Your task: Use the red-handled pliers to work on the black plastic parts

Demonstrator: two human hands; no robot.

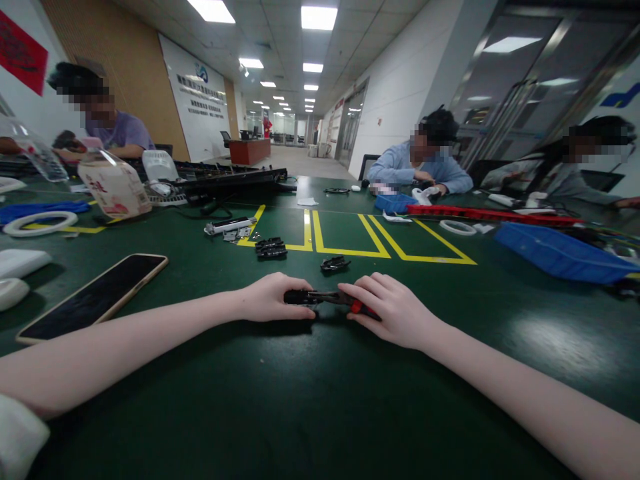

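On the green counter [320, 413], the left hand [273, 298] is closed around a small black part [300, 297], and the right hand [393, 310] grips a red-handled tool [350, 303] whose tip meets that part between the fingers. Just beyond the fingers lie 2 more black parts [335, 264]. A phone [95, 297] rests well left of the left fingers.

The worktop [320, 400] is dark green, marked with yellow lines [350, 240]. The small part [300, 297] is black, the tool [356, 307] black with a red patch, and the clips [271, 247] black. The phone [95, 297] has a black screen in a gold rim, the tray [565, 253] is blue, and the long strip [490, 214] is red.
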